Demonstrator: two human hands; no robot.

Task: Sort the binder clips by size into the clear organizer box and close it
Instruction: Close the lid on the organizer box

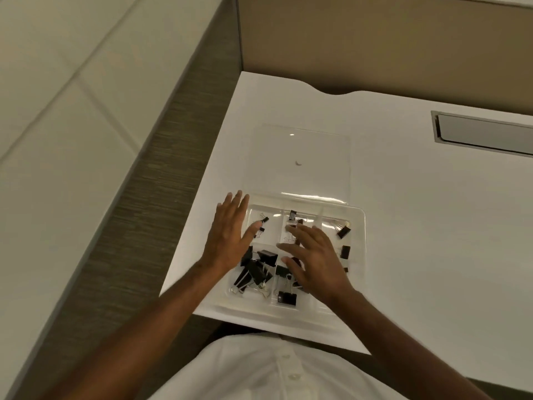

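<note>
Both hands flat, fingers straight, gripping nothing: left hand (227, 235) over organizer box (359, 241) left edge; right hand (313, 261) above its middle compartments; binder clips (256, 269) lie inside; clear lid (297, 160) open on white desk (418, 226).

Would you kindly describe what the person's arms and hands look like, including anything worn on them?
Both forearms are bare, with no sleeves reaching them in view. The left hand and right hand show no gloves, rings or watch. A white buttoned shirt covers the torso.
</note>
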